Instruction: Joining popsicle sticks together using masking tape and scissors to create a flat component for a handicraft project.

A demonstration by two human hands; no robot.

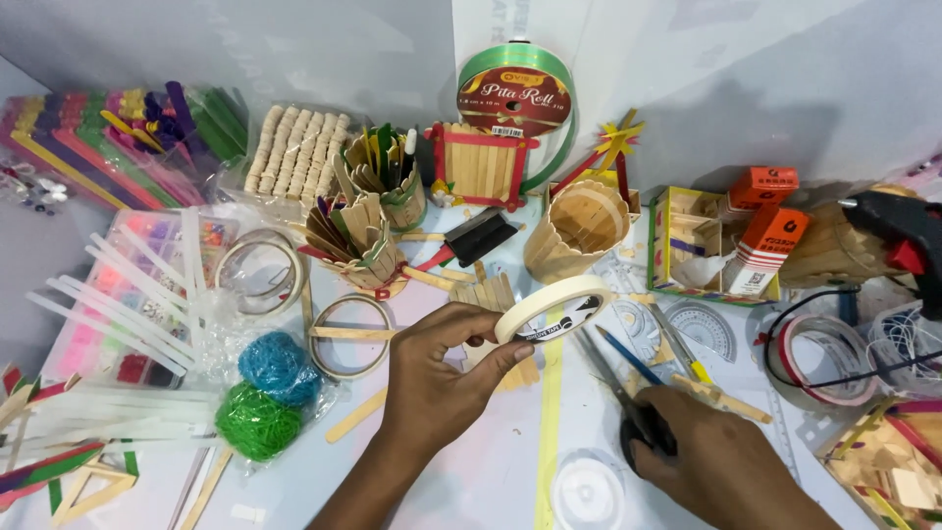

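My left hand [442,368] holds a cream roll of masking tape [552,306] above the middle of the white table, fingers pinched on its rim. Under the hand lie a few flat wooden craft sticks [488,292]. My right hand [702,447] rests low at the right, gripping the black handles of a pair of scissors [613,378] whose blades point up toward the tape roll. A blue pencil [628,355] lies just right of the blades.
Craft-stick cups [579,231] and baskets [363,240] stand behind. Clear tape rings [260,270], blue and green rubber-band bags [265,397], glue sticks [118,294] and coloured sticks [108,137] fill the left. A ribbon spool [515,88], orange boxes [770,236], black glue gun [903,236] sit right.
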